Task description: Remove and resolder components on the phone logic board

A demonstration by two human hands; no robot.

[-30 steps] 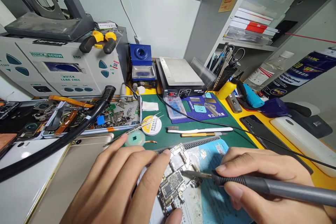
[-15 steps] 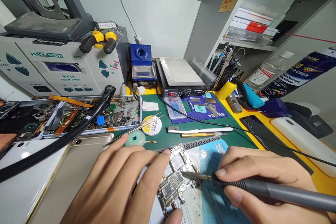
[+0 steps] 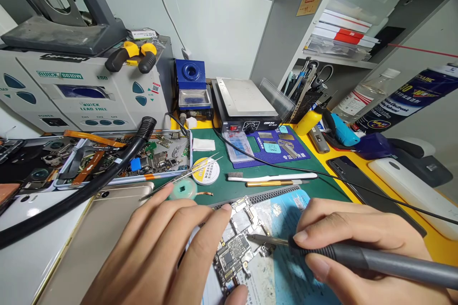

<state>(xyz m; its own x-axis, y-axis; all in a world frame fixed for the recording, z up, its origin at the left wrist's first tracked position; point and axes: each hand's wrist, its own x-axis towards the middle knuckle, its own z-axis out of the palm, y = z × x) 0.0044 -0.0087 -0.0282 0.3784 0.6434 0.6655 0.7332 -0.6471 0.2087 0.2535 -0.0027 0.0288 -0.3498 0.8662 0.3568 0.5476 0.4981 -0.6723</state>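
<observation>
A phone circuit board (image 3: 234, 253) lies on a blue and white work pad (image 3: 286, 228) low in the view. My left hand (image 3: 168, 252) rests over its left side, index fingertip at the top edge and thumb by the bottom edge, bracing the board. In my right hand (image 3: 354, 233) a soldering iron (image 3: 379, 259) is held like a pen. Its metal tip (image 3: 263, 238) points left and reaches the board near its middle; whether it touches cannot be made out. Tweezers (image 3: 186, 175) lie just beyond my left fingers, by a green roll of copper wick (image 3: 183, 188).
Behind the pad lie a white toothbrush (image 3: 272, 177) and a round tin (image 3: 206, 171). A tray of parts (image 3: 171, 174) and a thick black hose (image 3: 71, 200) are to the left. A heating plate (image 3: 246, 97) stands behind. The iron's cable (image 3: 286, 164) crosses the mat; phones (image 3: 411, 188) lie right.
</observation>
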